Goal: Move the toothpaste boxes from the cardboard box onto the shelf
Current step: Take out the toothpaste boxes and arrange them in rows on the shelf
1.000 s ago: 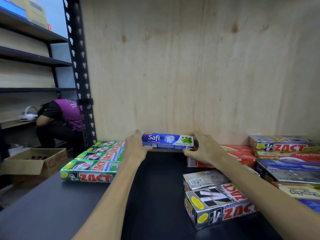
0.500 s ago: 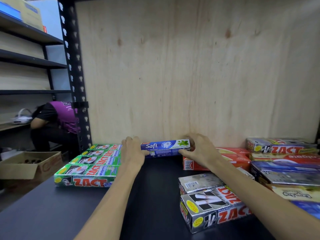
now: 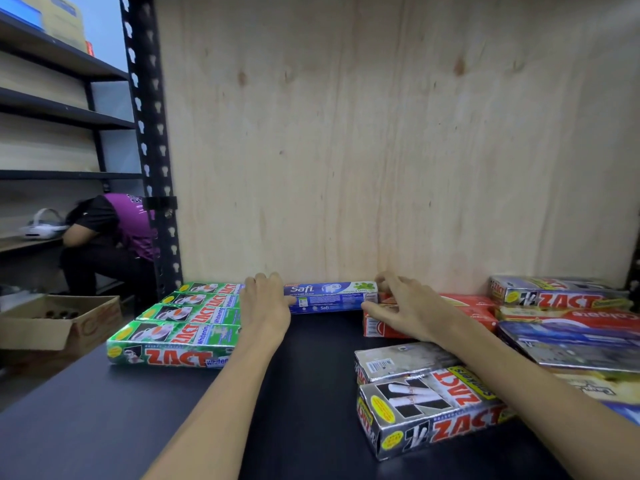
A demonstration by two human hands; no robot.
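Safi toothpaste box [image 3: 329, 297] lies flat at 12 o'clock on the black shelf [image 3: 304, 403], long side parallel to the plywood back panel [image 3: 381, 150] and close to or touching it; can't tell which. Left hand [image 3: 265, 306] is on its 9 o'clock end and right hand [image 3: 405, 310] on its 3 o'clock end. Each grip is clamped on an end, w/ fingers over the top and thumb on the front face. Two-end hold probably lets the person square the box to the panel and slot it into the gap.

The gap runs btwn the green ZACT boxes [image 3: 180, 327] at 9-10 o'clock and the red toothpaste box [image 3: 464, 306] at 2 o'clock. Right hand sits over the red box's near end, likely touching. Box looks down on the shelf, so this is prob. the last bit of placing, w/ release next.

Silver ZACT Smokers box [image 3: 433, 410] is at 4-5 o'clock, on top of another silver box, well apart from the hands. More mixed boxes are stacked at 3 o'clock.

Brown cardboard box [image 3: 59, 323] sits at 9 o'clock, off the shelf and lower, w/ dark items inside. Can't tell if it's the source box. Risk: nudging the red box askew.
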